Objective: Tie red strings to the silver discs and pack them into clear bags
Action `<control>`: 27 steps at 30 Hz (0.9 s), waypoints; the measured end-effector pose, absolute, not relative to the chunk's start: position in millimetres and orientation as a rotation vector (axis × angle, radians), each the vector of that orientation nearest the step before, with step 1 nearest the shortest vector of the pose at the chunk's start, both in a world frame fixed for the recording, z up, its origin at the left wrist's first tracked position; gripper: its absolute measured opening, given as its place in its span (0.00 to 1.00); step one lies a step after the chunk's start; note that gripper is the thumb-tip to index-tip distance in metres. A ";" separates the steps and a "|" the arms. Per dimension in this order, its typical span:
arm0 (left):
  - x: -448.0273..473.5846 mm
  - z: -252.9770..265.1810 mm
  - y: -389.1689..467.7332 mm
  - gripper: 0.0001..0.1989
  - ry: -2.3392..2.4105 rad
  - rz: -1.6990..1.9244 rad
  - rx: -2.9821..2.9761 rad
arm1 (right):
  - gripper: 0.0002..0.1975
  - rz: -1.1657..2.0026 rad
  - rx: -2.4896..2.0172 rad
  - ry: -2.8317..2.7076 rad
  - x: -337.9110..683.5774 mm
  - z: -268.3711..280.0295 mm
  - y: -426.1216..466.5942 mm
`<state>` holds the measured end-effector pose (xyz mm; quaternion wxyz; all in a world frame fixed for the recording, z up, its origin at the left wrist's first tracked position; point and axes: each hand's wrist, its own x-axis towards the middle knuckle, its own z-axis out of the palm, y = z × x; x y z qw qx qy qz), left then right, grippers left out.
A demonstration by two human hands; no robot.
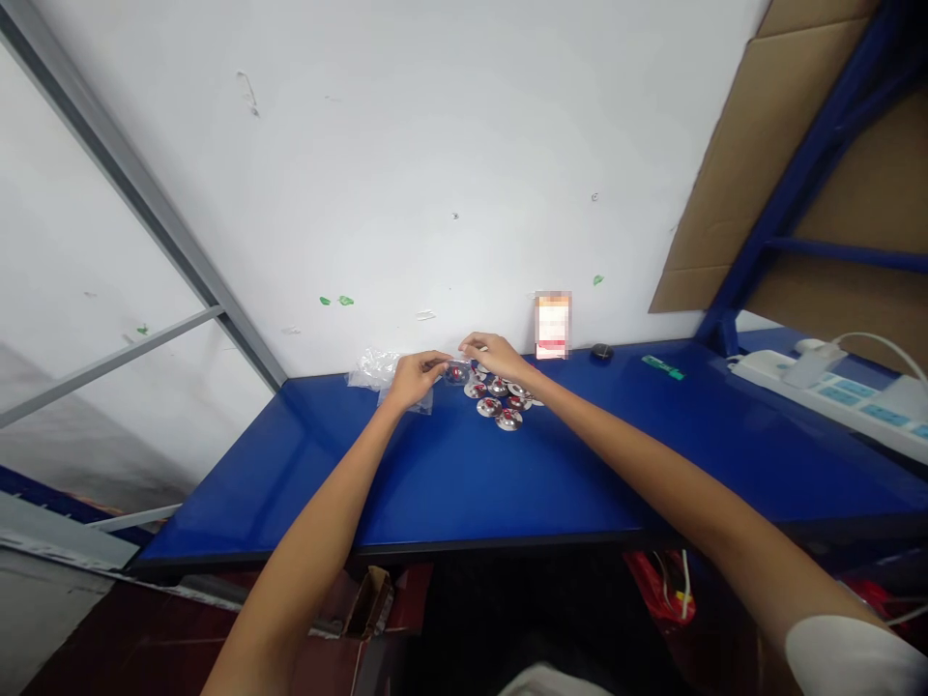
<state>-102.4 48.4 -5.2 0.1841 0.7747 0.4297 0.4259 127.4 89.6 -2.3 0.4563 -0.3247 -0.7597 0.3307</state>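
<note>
Near the back of the blue table, my left hand point(416, 377) is closed, pinching the edge of a small clear plastic bag point(456, 373). A round, shiny piece with red on it shows inside or behind the bag; I cannot tell which. My right hand point(491, 354) is closed at the bag's upper right edge, its fingertips together. Just below and right of the hands lies a group of several round, domed metal discs point(488, 407) with red marks and pale rims. My right wrist partly covers the rearmost ones. More clear plastic bags point(377, 367) lie beside and under my left hand.
The blue table point(304, 474) runs along a white wall point(449, 174). A blurred upright box point(553, 327) leans there, near a dark round object point(601, 352) and a green item point(662, 366). A white power strip point(833, 387) with plugs lies at the right.
</note>
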 end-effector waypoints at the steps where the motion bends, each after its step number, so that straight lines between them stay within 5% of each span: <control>1: -103.4 -5.3 49.0 0.11 1.223 1.222 2.169 | 0.10 0.736 -0.770 -1.915 128.3 -1.4 88.3; 8: -106.1 -6.6 53.2 0.14 1.244 1.254 2.061 | 0.09 0.360 -0.729 -2.142 127.1 -3.0 81.2; 15: -103.7 -14.7 56.9 0.14 1.344 1.270 1.953 | 0.07 0.743 -0.993 -1.885 116.6 -11.7 86.4; 21: -87.3 -7.3 39.0 0.20 1.437 1.390 2.440 | 0.09 0.855 -1.058 -1.673 110.8 -21.3 88.6; 27: -84.7 -0.7 32.0 0.20 1.273 0.826 2.919 | 0.06 0.886 -1.127 -1.656 103.5 -32.7 93.8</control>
